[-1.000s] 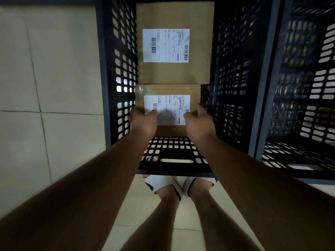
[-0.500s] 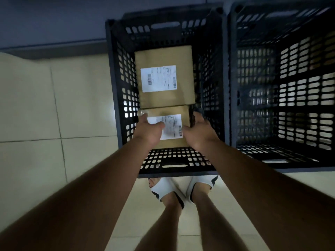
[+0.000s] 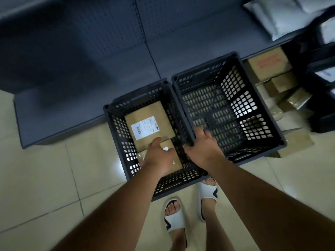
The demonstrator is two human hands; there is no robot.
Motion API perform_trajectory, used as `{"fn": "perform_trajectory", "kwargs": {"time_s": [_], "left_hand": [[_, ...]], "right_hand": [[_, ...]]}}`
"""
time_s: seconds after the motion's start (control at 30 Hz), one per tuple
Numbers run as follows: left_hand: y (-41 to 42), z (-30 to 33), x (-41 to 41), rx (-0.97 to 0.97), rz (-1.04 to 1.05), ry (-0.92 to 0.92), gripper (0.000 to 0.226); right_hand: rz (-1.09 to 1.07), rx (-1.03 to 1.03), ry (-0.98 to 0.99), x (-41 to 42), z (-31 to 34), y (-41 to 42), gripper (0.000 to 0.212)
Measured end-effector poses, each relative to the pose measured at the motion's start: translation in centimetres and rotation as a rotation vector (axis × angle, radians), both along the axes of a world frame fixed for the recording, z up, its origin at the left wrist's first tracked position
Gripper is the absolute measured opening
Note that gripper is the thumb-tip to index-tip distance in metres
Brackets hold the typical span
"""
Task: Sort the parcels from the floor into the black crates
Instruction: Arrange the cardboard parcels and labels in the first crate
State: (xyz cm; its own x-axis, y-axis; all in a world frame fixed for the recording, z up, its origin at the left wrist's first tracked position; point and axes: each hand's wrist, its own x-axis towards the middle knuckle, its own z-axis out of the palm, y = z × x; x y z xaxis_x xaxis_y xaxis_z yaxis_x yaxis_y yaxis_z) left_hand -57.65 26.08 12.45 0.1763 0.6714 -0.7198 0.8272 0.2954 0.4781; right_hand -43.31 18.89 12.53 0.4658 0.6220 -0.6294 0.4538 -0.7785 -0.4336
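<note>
The left black crate (image 3: pixel 116 127), of perforated plastic, holds two flat cardboard parcels: the far parcel (image 3: pixel 150 124) with a white label and the near parcel (image 3: pixel 176 163). The left hand (image 3: pixel 159 156) hovers over the near parcel with relaxed fingers. The right hand (image 3: pixel 203 147), fingers spread, is over the rim between crates. The right black crate (image 3: pixel 253 113) shows no contents.

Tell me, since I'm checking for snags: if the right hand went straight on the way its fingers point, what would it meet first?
Probably the inside of the empty right crate: the right hand points up and ahead over its near-left rim, though depth is unclear.
</note>
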Motion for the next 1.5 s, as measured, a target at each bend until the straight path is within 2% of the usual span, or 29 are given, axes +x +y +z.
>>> {"fn": "perform_trajectory", "kwargs": {"time_s": [0.17, 0.3, 0.53, 0.7, 1.1, 1.5], "left_hand": [[-2.9, 2.9, 3.0, 0.024, -0.14, -0.053, 0.06], [-5.1, 4.3, 5.2, 0.019, -0.222, -0.066, 0.06], [-10.9, 5.4, 11.9, 0.001, -0.352, -0.098, 0.067], [-16.9, 5.9, 18.3, 0.013, -0.475, -0.064, 0.07], [-33.0, 8.1, 33.8, 0.041, -0.805, -0.036, 0.069], [-42.8, 7.1, 44.8, -0.01, -1.011, -0.014, 0.071]], "right_hand": [[-0.095, -0.026, -0.076, 1.9, 3.4, -4.1, 0.072], [-0.212, -0.047, -0.124, 4.5, 5.6, -8.0, 0.073], [-0.436, -0.047, -0.197, 10.5, 7.5, -16.6, 0.06], [-0.567, -0.118, -0.17, 14.4, 7.5, -24.6, 0.068], [-0.896, -0.117, -0.072, 24.7, 7.9, -42.5, 0.062], [-1.073, -0.129, 0.018, 32.5, 7.3, -51.2, 0.064]]}}
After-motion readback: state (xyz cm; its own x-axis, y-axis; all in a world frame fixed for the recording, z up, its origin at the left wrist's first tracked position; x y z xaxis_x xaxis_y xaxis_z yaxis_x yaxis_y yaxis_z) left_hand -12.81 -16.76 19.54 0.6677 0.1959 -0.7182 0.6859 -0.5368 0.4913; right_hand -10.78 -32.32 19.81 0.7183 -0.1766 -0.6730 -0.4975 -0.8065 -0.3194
